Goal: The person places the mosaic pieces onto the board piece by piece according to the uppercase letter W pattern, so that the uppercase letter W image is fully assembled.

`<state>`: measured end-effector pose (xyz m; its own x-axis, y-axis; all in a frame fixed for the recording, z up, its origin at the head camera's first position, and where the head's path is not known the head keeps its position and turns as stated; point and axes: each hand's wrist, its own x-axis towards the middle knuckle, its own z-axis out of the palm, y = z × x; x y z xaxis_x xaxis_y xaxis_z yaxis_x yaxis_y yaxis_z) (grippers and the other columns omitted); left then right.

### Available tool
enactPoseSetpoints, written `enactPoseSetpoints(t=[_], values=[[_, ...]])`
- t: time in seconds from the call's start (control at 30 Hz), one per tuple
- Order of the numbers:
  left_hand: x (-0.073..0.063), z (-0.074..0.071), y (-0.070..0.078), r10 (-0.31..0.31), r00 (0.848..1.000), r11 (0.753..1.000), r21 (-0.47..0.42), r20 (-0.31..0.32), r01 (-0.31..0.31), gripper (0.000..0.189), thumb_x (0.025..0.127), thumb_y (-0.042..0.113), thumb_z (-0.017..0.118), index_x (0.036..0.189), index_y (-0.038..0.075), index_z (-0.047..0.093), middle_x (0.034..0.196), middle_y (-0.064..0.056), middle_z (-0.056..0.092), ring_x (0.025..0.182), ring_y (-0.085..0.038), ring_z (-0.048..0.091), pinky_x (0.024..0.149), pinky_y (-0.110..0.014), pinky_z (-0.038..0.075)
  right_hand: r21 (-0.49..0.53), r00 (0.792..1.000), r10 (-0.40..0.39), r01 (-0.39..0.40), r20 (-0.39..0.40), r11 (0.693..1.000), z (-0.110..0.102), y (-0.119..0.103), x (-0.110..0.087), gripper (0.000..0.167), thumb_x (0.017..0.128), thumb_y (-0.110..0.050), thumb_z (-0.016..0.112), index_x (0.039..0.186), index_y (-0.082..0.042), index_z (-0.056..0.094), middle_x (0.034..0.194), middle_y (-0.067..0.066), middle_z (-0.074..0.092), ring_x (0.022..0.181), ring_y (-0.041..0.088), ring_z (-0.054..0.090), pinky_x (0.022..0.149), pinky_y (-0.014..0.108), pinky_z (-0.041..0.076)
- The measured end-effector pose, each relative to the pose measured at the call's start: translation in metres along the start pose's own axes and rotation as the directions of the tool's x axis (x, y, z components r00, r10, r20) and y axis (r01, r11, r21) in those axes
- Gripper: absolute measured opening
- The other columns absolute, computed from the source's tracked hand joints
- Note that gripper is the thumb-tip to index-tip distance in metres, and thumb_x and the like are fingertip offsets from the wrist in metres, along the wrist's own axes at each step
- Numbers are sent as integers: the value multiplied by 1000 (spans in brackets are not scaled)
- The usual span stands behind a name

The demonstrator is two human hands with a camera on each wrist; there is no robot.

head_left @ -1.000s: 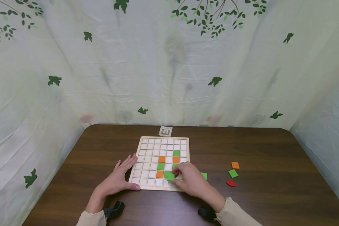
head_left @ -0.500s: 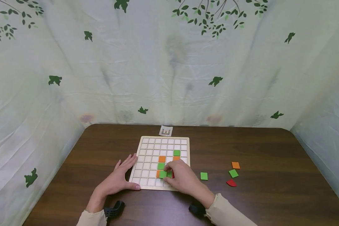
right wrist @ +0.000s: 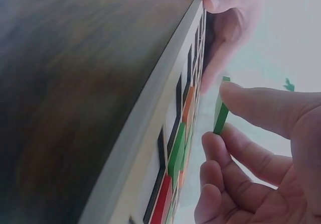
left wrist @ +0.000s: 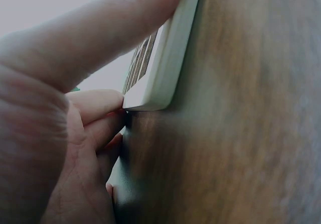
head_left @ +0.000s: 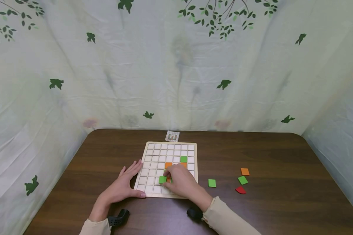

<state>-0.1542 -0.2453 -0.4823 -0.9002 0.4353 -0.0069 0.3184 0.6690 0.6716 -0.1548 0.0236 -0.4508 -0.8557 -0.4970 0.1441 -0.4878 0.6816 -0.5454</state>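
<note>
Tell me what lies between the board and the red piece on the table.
One green tile lies between the board and the red piece; the head view shows it.

Left hand at a pale board

The thumb lies across the board's edge; a finger below it meets a corner. Dark lines, possibly a grid, show between thumb and finger. Blurred brown wood spreads beyond them.

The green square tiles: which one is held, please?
The green square tile pinched in the right hand, above the white gridded board; other visible ones lie unheld.
</note>
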Motion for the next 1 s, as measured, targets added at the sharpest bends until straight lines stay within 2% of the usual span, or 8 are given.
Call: enactPoseSetpoints(t=[0.27,1.0], values=[[-1,1,1,1,1000,1000,-5,-3,-1,117,69,46,90,156,-3,30,163,-19,26,151,-42,14,115,-68,-1,-48,1000,15,-14,7,999,9,-4,8,20,81,-23,84,93,-9,76,79,-6,65,76,7,54,73,22,47],[0,3,-2,17,1000,1000,2,-15,-17,117,70,47,90,156,-3,29,163,-19,26,151,-43,15,114,-68,-1,-117,999,37,-34,20,993,19,-9,16,21,79,-25,85,93,-12,75,81,-8,65,82,12,54,69,21,47]])
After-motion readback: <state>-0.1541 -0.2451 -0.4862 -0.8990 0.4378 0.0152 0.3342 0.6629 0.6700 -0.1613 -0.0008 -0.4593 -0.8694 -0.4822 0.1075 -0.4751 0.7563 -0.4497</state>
